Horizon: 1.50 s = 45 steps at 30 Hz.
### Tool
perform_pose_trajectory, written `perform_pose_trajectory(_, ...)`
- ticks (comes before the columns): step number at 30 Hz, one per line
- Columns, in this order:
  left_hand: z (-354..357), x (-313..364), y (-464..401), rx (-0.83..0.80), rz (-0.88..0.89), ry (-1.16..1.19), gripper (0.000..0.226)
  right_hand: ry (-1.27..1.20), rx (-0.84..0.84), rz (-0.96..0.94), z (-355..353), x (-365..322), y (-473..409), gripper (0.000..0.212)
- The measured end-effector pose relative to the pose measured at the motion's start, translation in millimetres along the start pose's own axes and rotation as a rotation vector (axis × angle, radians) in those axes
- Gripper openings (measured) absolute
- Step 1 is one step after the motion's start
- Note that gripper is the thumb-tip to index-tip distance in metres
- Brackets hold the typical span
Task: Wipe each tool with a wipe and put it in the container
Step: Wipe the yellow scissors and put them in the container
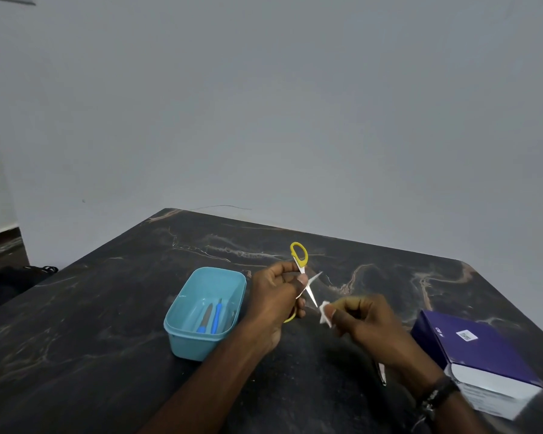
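The dark marble-patterned tabletop [107, 324] carried every item. At its near right edge lay a purple and white cardboard box [480, 355]. Left of centre stood the light blue rectangular plastic container [182, 327], open at the top, with two blue-handled tools [210, 317] already inside.

The left hand [275, 305] was curled round the yellow-handled scissors [300, 258], just right of the container and above the tabletop. One yellow loop stood clear on the far side of the fingers; part of the other showed beneath the hand. The blades were spread, one tip pointing far right, the other pointing near right toward the wipe.

The right hand [362, 321] pinched a small white crumpled wipe [325, 314] between thumb and fingers, with the wipe touching or just beside the nearer blade tip. A slim metallic tool [382, 374] lay on the tabletop behind the right wrist, mostly hidden.

Hazards, as judged from this state:
- The open blades exposed both edges. A stroke toward the tip could have driven the point through the thin wipe into the right fingers.
- The small wipe could have snagged or torn on the edge.
- The scissors could have rotated in the hand and dropped on the tabletop.
- The right forearm could have knocked the hidden tool off the near edge.
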<state>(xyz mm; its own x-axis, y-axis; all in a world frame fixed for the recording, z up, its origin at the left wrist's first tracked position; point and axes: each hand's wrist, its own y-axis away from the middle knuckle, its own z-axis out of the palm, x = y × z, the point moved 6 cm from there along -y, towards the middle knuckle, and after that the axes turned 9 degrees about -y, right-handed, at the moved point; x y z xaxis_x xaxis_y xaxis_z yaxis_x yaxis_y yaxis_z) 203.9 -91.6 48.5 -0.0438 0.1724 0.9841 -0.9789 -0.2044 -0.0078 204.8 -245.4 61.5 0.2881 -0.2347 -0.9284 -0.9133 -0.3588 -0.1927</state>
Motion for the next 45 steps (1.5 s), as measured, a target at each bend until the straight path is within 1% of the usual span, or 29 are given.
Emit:
perform_pose_trajectory(2, 2.3, -1.5, 1.0, -0.023, -0.005, -0.006, 0.013, -0.06, 0.202, -0.032, -18.2, 1.3, -1.4, 0.02)
perform_pose_trajectory(4, 8.1, -4.1, 3.7, -0.08, -0.01, -0.034, 0.013, -0.107, 0.349, -0.061, -29.5, 0.9, -0.6, 0.013)
perform_pose_trajectory(6, 14.7, -7.8, 6.5, -0.143, -0.022, -0.057, 0.017, -0.171, 0.422, -0.068, -34.1, 1.0, 0.5, 0.008)
perform_pose_trajectory(9, 19.6, -11.2, 8.5, -0.196, -0.044, -0.078, 0.02, -0.223, 0.479, -0.067, -35.1, 0.9, 2.0, 0.006)
perform_pose_trajectory(13, 21.4, -9.1, 9.5, -0.236, -0.023, -0.095, 0.03, -0.264, 0.482, -0.047, -33.7, 0.2, 2.8, 0.007)
perform_pose_trajectory(18, 24.4, -7.7, 12.3, -0.277, 0.028, -0.199, 0.04, -0.302, 0.482, -0.005, -31.9, 1.8, 5.0, 0.009)
perform_pose_trajectory(20, 25.8, -5.9, 14.4, -0.289, 0.042, -0.221, 0.042, -0.297, 0.457, 0.011, -27.5, 0.4, 5.2, 0.008)
perform_pose_trajectory(24, 25.3, -4.6, 15.0, -0.297, 0.056, -0.217, 0.044, -0.286, 0.373, 0.08, -16.0, 1.0, 4.8, 0.015)
perform_pose_trajectory(30, 26.0, -4.5, 15.3, -0.308, 0.072, -0.212, 0.044, -0.262, 0.401, 0.076, -19.7, -1.1, 5.2, 0.017)
perform_pose_trajectory(35, 26.2, -5.4, 15.4, -0.319, 0.072, -0.194, 0.044, -0.277, 0.284, 0.09, -9.6, -2.1, 5.4, 0.016)
perform_pose_trajectory(37, 26.1, -5.7, 15.3, -0.322, 0.078, -0.194, 0.044, -0.264, 0.261, 0.08, -7.4, -3.0, 5.3, 0.014)
perform_pose_trajectory(42, 29.3, -11.8, 15.8, -0.347, 0.075, -0.216, 0.046, -0.278, 0.272, 0.096, -6.7, -0.1, 5.6, 0.016)
perform_pose_trajectory(45, 30.4, -11.6, 15.3, -0.352, 0.066, -0.205, 0.049, -0.332, 0.295, 0.111, -7.1, 1.9, 5.6, 0.016)
